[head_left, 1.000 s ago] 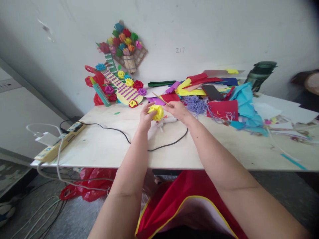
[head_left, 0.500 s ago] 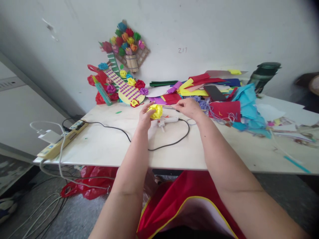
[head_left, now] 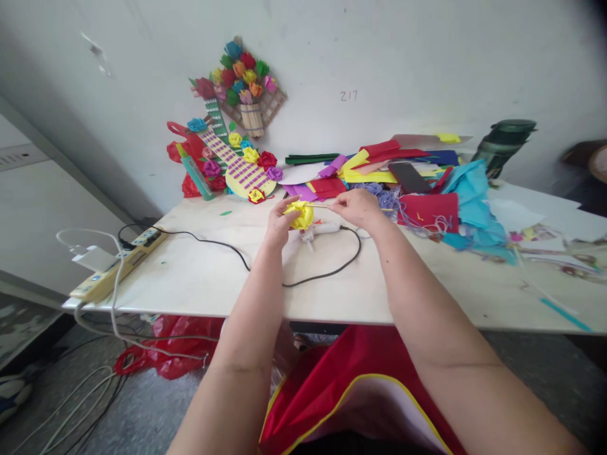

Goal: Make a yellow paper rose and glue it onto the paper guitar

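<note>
A yellow paper flower [head_left: 302, 216] sits in my left hand [head_left: 281, 221], whose fingers close round its left side. My right hand [head_left: 355, 206] pinches a thin wooden stick [head_left: 319, 205]. The stick's left end reaches the flower's upper part; whether it goes in among the petals I cannot tell. Just below my hands a white glue gun [head_left: 322, 230] lies on the table, and its black cord [head_left: 327, 276] loops toward the front and then left.
Coloured paper strips [head_left: 374, 165], purple yarn and a dark phone [head_left: 408, 177] lie along the back. Paper-flower crafts [head_left: 246, 174] and a green glue bottle [head_left: 196, 177] stand back left. A power strip [head_left: 118, 265] rests at the left edge; a dark bottle [head_left: 503, 146] stands back right.
The flower has shifted slightly right and down with my left hand. The stick now shows clearly between my right fingers and the flower. The glue gun has stayed put.
</note>
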Action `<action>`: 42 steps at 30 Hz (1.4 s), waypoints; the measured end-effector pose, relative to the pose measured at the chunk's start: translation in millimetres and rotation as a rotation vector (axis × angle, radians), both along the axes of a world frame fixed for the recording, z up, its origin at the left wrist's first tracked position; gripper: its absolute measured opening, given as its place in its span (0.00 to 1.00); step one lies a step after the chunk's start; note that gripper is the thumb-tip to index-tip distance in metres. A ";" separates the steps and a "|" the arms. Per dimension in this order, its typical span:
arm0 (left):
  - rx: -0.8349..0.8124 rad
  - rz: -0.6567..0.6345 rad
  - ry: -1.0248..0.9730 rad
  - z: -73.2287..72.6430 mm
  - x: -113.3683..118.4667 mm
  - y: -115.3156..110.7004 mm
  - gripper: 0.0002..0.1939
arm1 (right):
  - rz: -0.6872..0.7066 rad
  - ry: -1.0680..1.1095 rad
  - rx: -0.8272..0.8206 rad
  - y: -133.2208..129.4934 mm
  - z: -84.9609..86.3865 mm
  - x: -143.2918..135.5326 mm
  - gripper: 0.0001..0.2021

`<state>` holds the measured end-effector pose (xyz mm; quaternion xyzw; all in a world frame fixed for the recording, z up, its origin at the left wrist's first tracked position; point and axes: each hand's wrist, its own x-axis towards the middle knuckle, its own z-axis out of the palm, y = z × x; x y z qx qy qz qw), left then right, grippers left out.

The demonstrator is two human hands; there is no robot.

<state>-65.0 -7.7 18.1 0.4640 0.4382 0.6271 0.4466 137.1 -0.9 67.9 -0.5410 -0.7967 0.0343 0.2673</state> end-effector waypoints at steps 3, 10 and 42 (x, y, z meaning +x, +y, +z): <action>0.003 -0.032 0.014 -0.8 0.7 -0.2 0.28 | 0.011 -0.017 -0.013 0.5 -1.7 -1.5 0.16; -0.007 -0.060 0.016 0.1 3.9 -2.8 0.30 | 0.041 -0.041 -0.010 -3.5 -2.8 -8.6 0.22; -0.056 -0.152 0.043 -0.2 10.8 -3.8 0.23 | 0.028 -0.030 0.153 -1.3 -19.7 -27.9 0.17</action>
